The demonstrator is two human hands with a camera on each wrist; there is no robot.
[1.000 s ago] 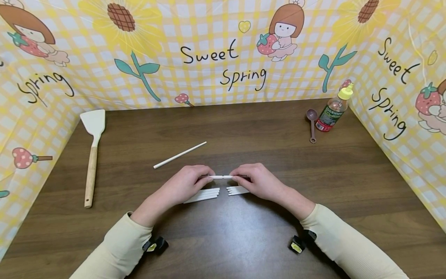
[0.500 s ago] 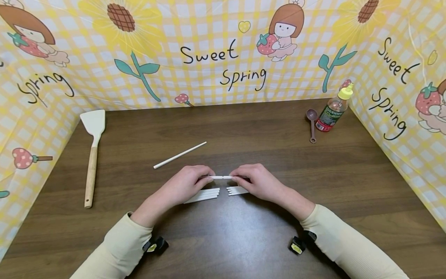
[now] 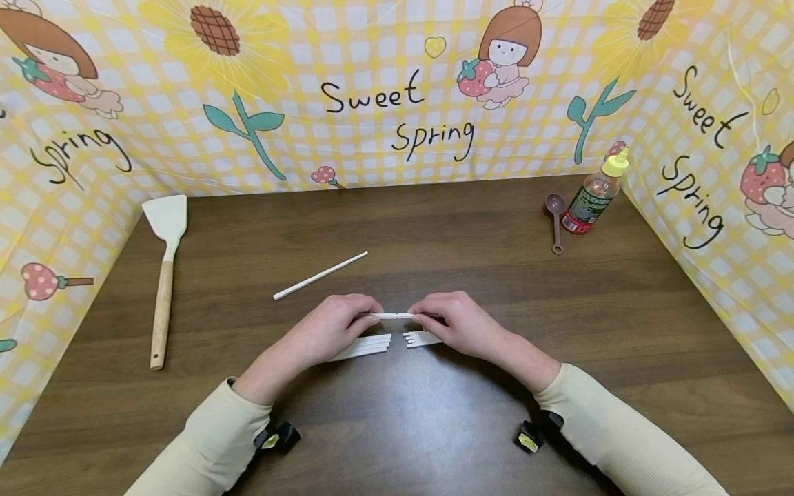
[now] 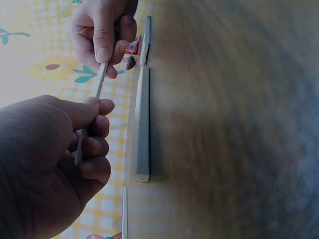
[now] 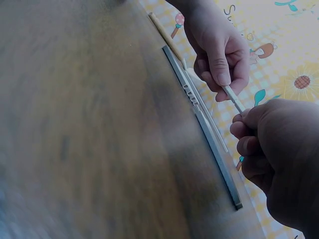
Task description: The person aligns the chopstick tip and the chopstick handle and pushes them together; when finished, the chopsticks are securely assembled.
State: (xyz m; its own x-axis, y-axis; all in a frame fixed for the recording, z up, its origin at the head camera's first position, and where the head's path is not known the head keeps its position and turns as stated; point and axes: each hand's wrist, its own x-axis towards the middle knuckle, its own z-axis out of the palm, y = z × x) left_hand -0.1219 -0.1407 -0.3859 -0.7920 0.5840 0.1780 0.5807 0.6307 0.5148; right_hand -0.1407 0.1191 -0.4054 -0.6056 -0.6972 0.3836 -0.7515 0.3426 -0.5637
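Currently | left hand, fingers curled, pinches white stick | right hand likewise, at opposite end | two stick rows lie near

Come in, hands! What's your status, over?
Left hand, right hand: both pinching white stick. One piece or two, unclear. More sticks nearby, nothing visibly blocking.
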